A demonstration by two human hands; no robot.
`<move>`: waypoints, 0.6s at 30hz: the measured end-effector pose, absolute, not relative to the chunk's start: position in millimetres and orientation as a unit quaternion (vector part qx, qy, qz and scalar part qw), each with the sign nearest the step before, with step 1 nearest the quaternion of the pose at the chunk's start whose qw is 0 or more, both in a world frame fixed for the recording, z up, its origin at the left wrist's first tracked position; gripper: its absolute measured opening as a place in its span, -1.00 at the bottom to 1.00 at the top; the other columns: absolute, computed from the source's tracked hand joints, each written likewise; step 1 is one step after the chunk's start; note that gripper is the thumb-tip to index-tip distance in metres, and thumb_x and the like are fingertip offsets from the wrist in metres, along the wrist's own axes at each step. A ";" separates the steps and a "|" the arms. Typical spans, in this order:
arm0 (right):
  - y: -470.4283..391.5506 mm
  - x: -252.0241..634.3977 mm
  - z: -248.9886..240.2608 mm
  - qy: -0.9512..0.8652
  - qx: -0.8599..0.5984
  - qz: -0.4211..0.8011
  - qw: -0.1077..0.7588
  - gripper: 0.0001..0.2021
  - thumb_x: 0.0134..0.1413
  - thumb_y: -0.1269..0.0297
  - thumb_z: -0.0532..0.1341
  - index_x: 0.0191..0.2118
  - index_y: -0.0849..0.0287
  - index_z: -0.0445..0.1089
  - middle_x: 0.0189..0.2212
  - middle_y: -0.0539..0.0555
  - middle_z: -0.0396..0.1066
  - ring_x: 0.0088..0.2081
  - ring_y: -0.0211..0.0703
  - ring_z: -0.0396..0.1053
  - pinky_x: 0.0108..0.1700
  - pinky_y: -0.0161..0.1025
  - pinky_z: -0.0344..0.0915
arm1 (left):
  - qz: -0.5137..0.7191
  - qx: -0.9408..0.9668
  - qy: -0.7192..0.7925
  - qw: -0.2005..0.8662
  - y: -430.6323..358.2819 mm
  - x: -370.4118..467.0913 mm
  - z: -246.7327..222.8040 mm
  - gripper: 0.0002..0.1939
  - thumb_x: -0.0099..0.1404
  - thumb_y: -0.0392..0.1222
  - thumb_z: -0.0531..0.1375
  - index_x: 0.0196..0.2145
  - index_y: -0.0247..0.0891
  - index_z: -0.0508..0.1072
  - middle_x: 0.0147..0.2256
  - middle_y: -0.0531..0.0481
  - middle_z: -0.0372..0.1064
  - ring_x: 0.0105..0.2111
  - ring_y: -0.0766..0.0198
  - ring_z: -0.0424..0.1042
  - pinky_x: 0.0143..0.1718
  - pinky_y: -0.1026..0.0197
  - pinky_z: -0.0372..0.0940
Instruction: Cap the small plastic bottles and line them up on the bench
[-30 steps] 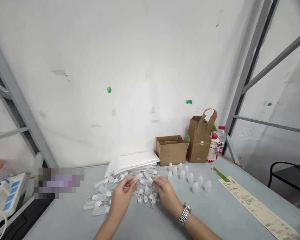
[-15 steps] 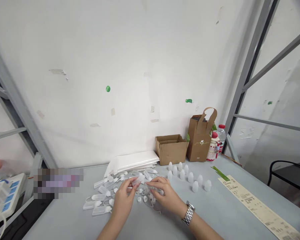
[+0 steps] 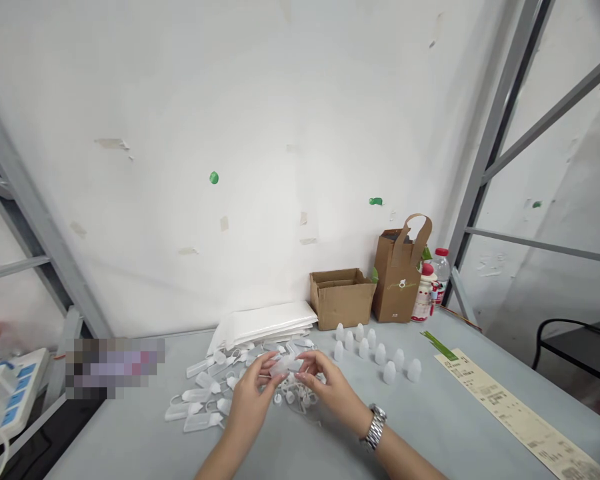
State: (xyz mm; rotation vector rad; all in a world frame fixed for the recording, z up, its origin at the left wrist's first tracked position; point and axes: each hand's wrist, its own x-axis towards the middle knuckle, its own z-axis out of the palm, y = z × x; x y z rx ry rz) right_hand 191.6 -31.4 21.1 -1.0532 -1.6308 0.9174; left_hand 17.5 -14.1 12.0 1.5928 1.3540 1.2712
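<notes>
Head view: my right hand (image 3: 333,387) has met my left hand (image 3: 253,395), fingers (image 3: 317,361) pinching one translucent bottle (image 3: 281,367), making this seemingly two-handed work.

No legible words or numbers. Paper bag (image 3: 394,297), far right: pale script line, small white emblem mid-line, small white mark near bottom; lettering too fine to make out. Paper strip (image 3: 517,410), right, running far to near: dark printed lines and blocks, too small. Bottle (image 3: 441,267), far right: red-and-white label, unreadable.
</notes>
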 end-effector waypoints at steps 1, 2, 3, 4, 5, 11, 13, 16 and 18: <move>-31.1 191.2 20.1 -0.657 -0.425 0.397 0.479 -0.70 0.00 0.16 0.17 -0.12 0.13 0.29 -0.41 0.00 0.34 -0.38 -0.22 0.31 -0.28 -0.26 0.27 | 0.486 0.615 0.510 0.355 -15.4 18.9 12.8 -0.61 -0.02 -0.04 0.21 -0.21 -0.22 0.42 -0.29 -0.06 0.46 -0.28 0.15 0.45 -0.24 0.13 0.37; -30.9 190.6 19.0 -0.650 -0.419 0.414 0.481 -0.68 0.00 0.17 0.17 -0.10 0.13 0.26 -0.43 -0.02 0.34 -0.41 -0.23 0.31 -0.30 -0.27 0.28 | 0.484 0.619 0.499 0.365 -17.0 20.2 13.9 -0.62 -0.02 -0.05 0.21 -0.21 -0.22 0.43 -0.28 -0.07 0.46 -0.25 0.15 0.44 -0.22 0.14 0.37; -30.8 189.9 17.9 -0.643 -0.413 0.425 0.484 -0.68 0.00 0.17 0.17 -0.10 0.13 0.25 -0.45 -0.04 0.32 -0.43 -0.25 0.31 -0.32 -0.28 0.28 | 0.482 0.624 0.489 0.373 -18.7 21.6 15.3 -0.64 -0.01 -0.06 0.21 -0.23 -0.22 0.43 -0.28 -0.07 0.46 -0.23 0.15 0.44 -0.21 0.15 0.36; -30.8 189.0 16.8 -0.637 -0.408 0.434 0.489 -0.69 0.00 0.18 0.17 -0.11 0.12 0.26 -0.46 -0.06 0.31 -0.45 -0.25 0.32 -0.33 -0.28 0.28 | 0.478 0.630 0.480 0.380 -20.5 22.8 16.8 -0.65 -0.01 -0.07 0.21 -0.24 -0.21 0.44 -0.28 -0.07 0.47 -0.22 0.14 0.43 -0.21 0.15 0.36; -30.7 188.1 15.9 -0.632 -0.406 0.439 0.493 -0.71 0.00 0.18 0.17 -0.13 0.13 0.27 -0.47 -0.06 0.30 -0.45 -0.26 0.32 -0.35 -0.29 0.28 | 0.471 0.637 0.473 0.386 -22.3 24.0 18.2 -0.66 -0.01 -0.08 0.21 -0.24 -0.21 0.44 -0.28 -0.07 0.47 -0.22 0.14 0.44 -0.22 0.16 0.37; -28.6 190.9 20.3 -0.620 -0.430 0.419 0.506 -0.74 0.02 0.09 0.13 -0.32 0.19 0.37 -0.48 -0.01 0.36 -0.50 -0.27 0.31 -0.40 -0.30 0.27 | 0.438 0.678 0.465 0.363 -26.8 27.8 20.7 -0.68 0.02 -0.11 0.20 -0.21 -0.17 0.43 -0.26 -0.04 0.48 -0.26 0.16 0.45 -0.21 0.15 0.36; -27.0 200.4 27.2 -0.629 -0.458 0.367 0.510 -0.72 0.02 0.07 0.12 -0.33 0.19 0.38 -0.50 -0.01 0.37 -0.51 -0.25 0.30 -0.40 -0.29 0.26 | 0.442 0.677 0.487 0.330 -24.4 25.1 18.6 -0.67 0.05 -0.08 0.18 -0.20 -0.17 0.42 -0.24 -0.04 0.47 -0.27 0.16 0.45 -0.21 0.14 0.36; -23.9 223.3 39.8 -0.646 -0.513 0.226 0.518 -0.72 0.06 0.06 0.08 -0.33 0.17 0.38 -0.48 0.02 0.37 -0.44 -0.21 0.31 -0.35 -0.27 0.23 | 0.432 0.679 0.547 0.230 -17.5 14.4 14.4 -0.69 0.13 -0.05 0.09 -0.18 -0.17 0.40 -0.20 -0.06 0.41 -0.27 0.16 0.43 -0.23 0.10 0.34; -21.4 239.7 45.9 -0.633 -0.556 0.135 0.522 -0.71 0.07 0.06 0.06 -0.34 0.18 0.36 -0.48 0.05 0.37 -0.43 -0.19 0.30 -0.35 -0.27 0.21 | 0.394 0.686 0.597 0.136 -12.3 5.0 11.6 -0.70 0.17 -0.07 0.03 -0.19 -0.18 0.40 -0.23 -0.07 0.37 -0.25 0.12 0.40 -0.24 0.06 0.32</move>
